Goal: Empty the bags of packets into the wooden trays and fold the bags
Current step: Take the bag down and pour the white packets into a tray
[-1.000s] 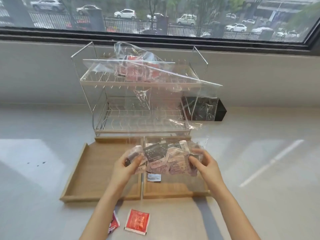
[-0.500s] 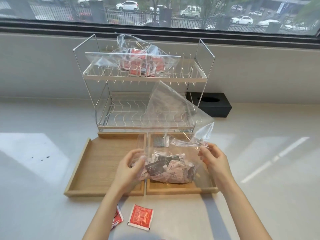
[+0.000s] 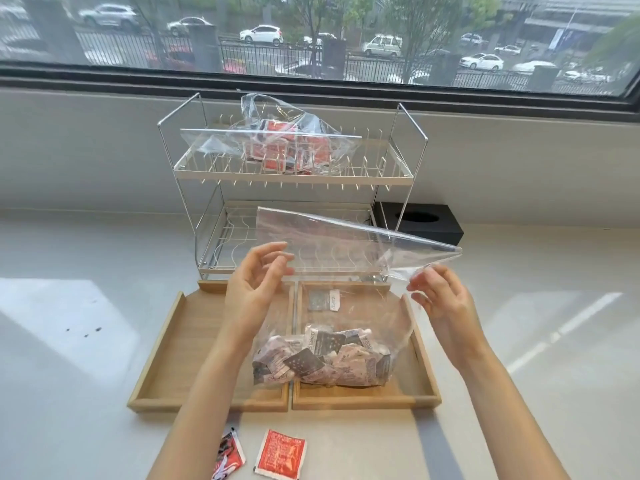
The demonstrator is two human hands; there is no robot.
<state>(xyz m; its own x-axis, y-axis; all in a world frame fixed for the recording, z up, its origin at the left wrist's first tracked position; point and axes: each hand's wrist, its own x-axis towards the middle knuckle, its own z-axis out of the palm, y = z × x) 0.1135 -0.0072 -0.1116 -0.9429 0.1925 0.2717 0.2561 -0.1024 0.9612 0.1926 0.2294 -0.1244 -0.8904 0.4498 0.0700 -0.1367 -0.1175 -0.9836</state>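
Note:
A clear plastic bag [image 3: 346, 244] stands open above the right wooden tray [image 3: 427, 368]. Its heap of grey and pink packets [image 3: 322, 358] lies in the bag's bottom on that tray and spills a little over the left wooden tray [image 3: 156, 355]. My left hand [image 3: 252, 289] pinches the bag's left upper edge. On the other side, my right hand [image 3: 441, 299] pinches the right upper edge near the bag's pointed corner. One loose grey packet [image 3: 323, 300] lies at the back of the right tray. A second clear bag of red packets [image 3: 287, 147] sits on the rack's top shelf.
The white wire rack [image 3: 401, 174] stands right behind the trays, with a black box [image 3: 429, 223] to its right. Two red packets [image 3: 280, 457] lie on the white counter in front of the trays, near my left forearm. A window ledge runs behind.
The packet heap has gone down onto the right tray. Both hands have left the heap and moved up to the bag's upper edges, and the bag is now spread wide.

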